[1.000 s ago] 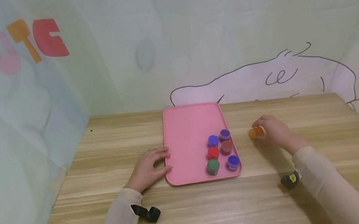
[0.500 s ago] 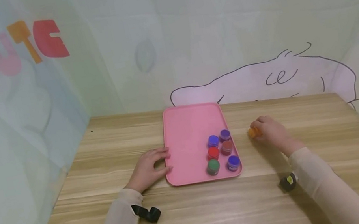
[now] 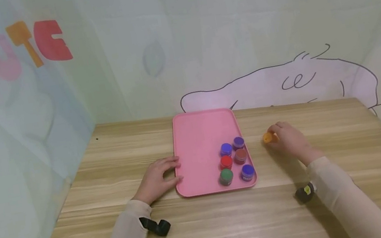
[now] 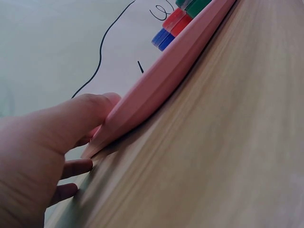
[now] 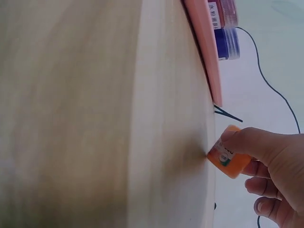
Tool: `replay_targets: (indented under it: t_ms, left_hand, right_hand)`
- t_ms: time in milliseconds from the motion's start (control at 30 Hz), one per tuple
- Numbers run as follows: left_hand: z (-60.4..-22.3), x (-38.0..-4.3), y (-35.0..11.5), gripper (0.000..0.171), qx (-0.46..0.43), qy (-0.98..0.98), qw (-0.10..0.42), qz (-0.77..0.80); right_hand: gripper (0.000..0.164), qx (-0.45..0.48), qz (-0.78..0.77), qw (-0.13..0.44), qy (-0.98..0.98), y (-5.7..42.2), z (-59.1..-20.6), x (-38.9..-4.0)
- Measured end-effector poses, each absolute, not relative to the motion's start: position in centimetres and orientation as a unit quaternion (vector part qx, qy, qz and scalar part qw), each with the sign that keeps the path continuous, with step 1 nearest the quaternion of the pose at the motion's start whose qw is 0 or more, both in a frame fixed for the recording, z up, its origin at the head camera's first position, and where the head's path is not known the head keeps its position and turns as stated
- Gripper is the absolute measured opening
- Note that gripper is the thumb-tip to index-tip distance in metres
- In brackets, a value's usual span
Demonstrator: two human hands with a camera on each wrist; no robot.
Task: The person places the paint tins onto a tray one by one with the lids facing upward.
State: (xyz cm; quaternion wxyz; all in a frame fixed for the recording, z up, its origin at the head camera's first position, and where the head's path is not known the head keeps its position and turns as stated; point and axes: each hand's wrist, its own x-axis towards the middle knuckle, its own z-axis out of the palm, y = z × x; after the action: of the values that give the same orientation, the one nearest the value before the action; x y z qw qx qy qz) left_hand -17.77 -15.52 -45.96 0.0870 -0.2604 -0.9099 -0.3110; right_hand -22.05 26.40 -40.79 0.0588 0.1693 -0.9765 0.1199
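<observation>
My right hand (image 3: 290, 141) pinches a small orange paint jar (image 3: 268, 138) between thumb and fingers, to the right of the pink tray (image 3: 195, 143). In the right wrist view this jar (image 5: 229, 156) is tilted, its lower corner right at the tabletop and a printed label facing the camera. My left hand (image 3: 157, 179) rests at the tray's left rim, thumb and fingertips spread along it. The left wrist view has the thumb (image 4: 97, 107) against the tray's outer wall. On the tray's right half stand several paint jars, among them a red one (image 3: 226, 162) and a green one (image 3: 226, 177).
Purple (image 3: 238, 143), brown (image 3: 241, 156) and blue (image 3: 247, 172) jars line the tray's right edge, with another blue jar (image 3: 226, 149) beside them. The wooden table (image 3: 232, 226) meets a printed cloth backdrop (image 3: 199, 40) behind. Each wrist carries a small black camera.
The orange jar has been turned in my right hand, so its lid end now faces more toward the head camera. The right hand has shifted slightly left; the left hand stays still.
</observation>
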Motion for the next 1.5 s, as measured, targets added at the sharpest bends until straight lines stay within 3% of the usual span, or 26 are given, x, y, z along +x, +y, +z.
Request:
replay_targets:
  t_ms: [667,1500]
  left_hand:
    - [-45.9,-17.6,-15.6,0.038,-0.253,-0.912,0.074,-0.315]
    - [-46.0,-17.6,-15.5,0.035,-0.260,-0.910,0.092,-0.310]
  right_hand:
    - [0.034,0.133,0.195,0.031,-0.971,24.9,-40.5,-22.8]
    - [0.042,0.071,0.317,0.006,-0.946,22.8,-41.7,-23.3]
